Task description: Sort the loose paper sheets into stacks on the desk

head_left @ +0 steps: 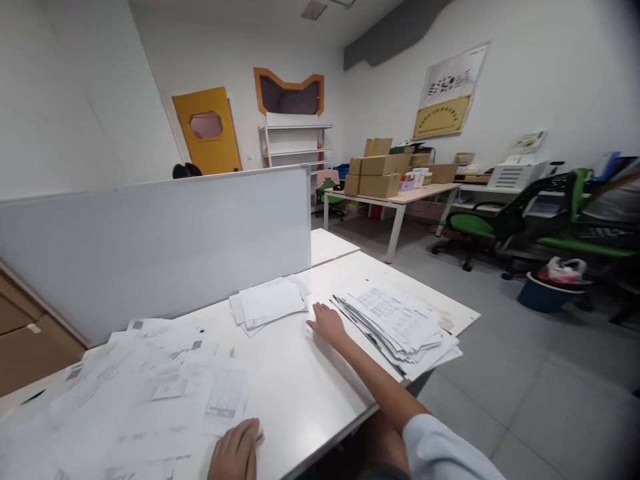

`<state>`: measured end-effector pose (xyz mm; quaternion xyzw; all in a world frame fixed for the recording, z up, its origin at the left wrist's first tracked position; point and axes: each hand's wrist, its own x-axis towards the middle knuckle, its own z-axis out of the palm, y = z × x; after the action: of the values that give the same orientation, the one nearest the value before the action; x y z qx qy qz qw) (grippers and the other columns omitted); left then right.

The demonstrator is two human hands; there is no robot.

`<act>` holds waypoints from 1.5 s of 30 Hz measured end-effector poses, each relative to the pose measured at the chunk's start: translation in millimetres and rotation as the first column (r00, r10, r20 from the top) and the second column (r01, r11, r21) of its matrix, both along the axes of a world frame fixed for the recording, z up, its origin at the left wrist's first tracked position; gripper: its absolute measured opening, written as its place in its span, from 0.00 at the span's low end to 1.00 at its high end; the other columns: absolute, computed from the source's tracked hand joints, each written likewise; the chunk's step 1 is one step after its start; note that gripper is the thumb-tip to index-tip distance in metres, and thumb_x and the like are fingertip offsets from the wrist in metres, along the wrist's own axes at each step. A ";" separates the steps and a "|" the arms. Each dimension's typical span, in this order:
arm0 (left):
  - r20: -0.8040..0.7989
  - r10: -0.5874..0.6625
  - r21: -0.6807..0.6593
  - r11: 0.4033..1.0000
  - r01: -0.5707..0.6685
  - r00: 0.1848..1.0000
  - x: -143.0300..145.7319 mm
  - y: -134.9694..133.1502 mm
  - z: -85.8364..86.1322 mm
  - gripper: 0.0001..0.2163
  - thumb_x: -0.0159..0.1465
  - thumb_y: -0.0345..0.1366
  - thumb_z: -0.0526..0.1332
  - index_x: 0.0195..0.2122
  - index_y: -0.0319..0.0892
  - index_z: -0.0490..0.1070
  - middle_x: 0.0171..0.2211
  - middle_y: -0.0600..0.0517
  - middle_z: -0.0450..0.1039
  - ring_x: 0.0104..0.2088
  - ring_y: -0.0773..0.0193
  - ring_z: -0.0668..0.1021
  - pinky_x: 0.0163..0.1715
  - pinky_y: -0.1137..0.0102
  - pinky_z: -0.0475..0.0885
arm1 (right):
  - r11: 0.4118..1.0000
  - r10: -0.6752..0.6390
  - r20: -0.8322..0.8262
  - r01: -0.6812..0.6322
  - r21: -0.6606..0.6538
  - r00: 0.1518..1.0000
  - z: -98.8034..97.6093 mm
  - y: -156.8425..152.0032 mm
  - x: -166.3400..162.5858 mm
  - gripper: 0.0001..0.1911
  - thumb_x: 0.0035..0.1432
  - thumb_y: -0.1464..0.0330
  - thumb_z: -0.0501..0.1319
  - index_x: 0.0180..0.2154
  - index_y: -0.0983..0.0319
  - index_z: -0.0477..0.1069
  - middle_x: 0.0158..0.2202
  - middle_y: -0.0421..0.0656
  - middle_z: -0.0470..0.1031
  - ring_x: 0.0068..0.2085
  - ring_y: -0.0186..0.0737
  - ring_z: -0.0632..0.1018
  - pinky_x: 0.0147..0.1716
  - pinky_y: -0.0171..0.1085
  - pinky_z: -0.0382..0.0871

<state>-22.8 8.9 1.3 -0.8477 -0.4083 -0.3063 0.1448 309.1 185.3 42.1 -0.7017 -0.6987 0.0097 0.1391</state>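
Papers (155,400) form three piles; right grip (329,325) loosely spread, empty; left grip (234,453) curled, contents I cannot tell.

No wording legible anywhere, AFAWCT. We see print on wall poster (449,92): dark + red marks on white upper pt., arched row of dark characters w/ smaller line below on yellow lower pt.; can't read either. Sheet stack (395,317), R side of desk: dense printed lines, too sm. for us. Loose sheets (145,393), L side: blurred lines, approx. boxed blocks, dk. patches; we make out no words/nos.
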 end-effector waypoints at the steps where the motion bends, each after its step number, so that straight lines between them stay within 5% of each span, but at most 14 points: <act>1: -0.007 -0.003 0.000 1.000 0.003 1.000 0.0 -0.8 2.7 0.14 0.64 0.34 0.52 0.50 0.47 0.67 0.42 0.52 0.77 0.40 0.65 0.78 0.35 0.73 0.73 | 0.998 0.064 -0.017 -0.065 -0.012 0.998 -3.6 13.3 -14.7 0.31 0.60 0.58 0.52 0.61 0.67 0.55 0.64 0.53 0.56 0.63 0.49 0.58 0.57 0.45 0.53; 5: -0.025 -0.004 -0.014 1.000 0.003 1.000 0.5 -5.5 1.7 0.14 0.63 0.32 0.53 0.50 0.45 0.67 0.42 0.50 0.77 0.41 0.65 0.78 0.37 0.72 0.73 | 0.959 0.276 -0.092 -0.280 -0.036 0.957 -13.2 58.5 -44.0 0.34 0.58 0.59 0.54 0.63 0.62 0.51 0.67 0.46 0.51 0.67 0.42 0.51 0.62 0.43 0.43; 9: 0.015 0.049 -0.035 0.998 -0.049 0.999 4.0 -12.4 -3.9 0.15 0.63 0.29 0.51 0.50 0.44 0.67 0.42 0.49 0.76 0.41 0.64 0.77 0.39 0.70 0.73 | 0.947 0.313 -0.166 -0.321 -0.023 0.935 -22.8 73.9 -42.1 0.30 0.59 0.62 0.52 0.63 0.59 0.53 0.65 0.46 0.56 0.66 0.44 0.55 0.62 0.48 0.42; 17: -0.009 0.104 -0.138 0.985 -0.104 0.995 15.2 -25.2 13.4 0.17 0.61 0.24 0.51 0.50 0.43 0.66 0.43 0.49 0.75 0.40 0.64 0.76 0.37 0.68 0.72 | 0.958 0.276 -0.189 -0.285 -0.023 0.942 -43.7 32.3 -34.1 0.29 0.62 0.61 0.49 0.62 0.63 0.52 0.64 0.50 0.57 0.65 0.47 0.55 0.62 0.51 0.42; 31: -0.068 0.153 0.038 0.988 -0.150 0.986 18.7 -21.9 5.9 0.18 0.61 0.24 0.51 0.51 0.41 0.66 0.43 0.47 0.75 0.41 0.62 0.76 0.39 0.67 0.72 | 0.978 0.209 -0.039 -0.209 -0.001 0.977 -38.1 -17.4 -41.0 0.21 0.64 0.64 0.51 0.56 0.64 0.60 0.59 0.53 0.66 0.59 0.48 0.66 0.51 0.42 0.58; 38: -0.062 0.165 0.065 0.985 -0.161 0.984 18.0 -21.0 5.7 0.18 0.61 0.24 0.51 0.51 0.42 0.66 0.43 0.48 0.76 0.41 0.62 0.76 0.39 0.67 0.71 | 0.976 0.213 0.005 -0.213 0.037 0.977 -28.7 -6.8 -39.3 0.21 0.68 0.62 0.42 0.40 0.65 0.70 0.35 0.51 0.78 0.39 0.44 0.77 0.41 0.38 0.61; 45: -0.076 0.166 0.082 0.984 -0.160 0.983 17.1 -20.2 1.8 0.18 0.60 0.23 0.50 0.50 0.41 0.66 0.43 0.48 0.76 0.41 0.62 0.76 0.39 0.67 0.72 | 0.987 0.139 -0.072 -0.133 0.089 0.988 -37.3 -11.9 -34.8 0.22 0.66 0.70 0.41 0.57 0.65 0.60 0.37 0.50 0.78 0.37 0.43 0.77 0.35 0.37 0.62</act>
<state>-5.7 -11.3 3.1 -0.8173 -0.4580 -0.2733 0.2181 274.3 173.4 4.8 -0.6450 -0.7388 0.0173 0.1945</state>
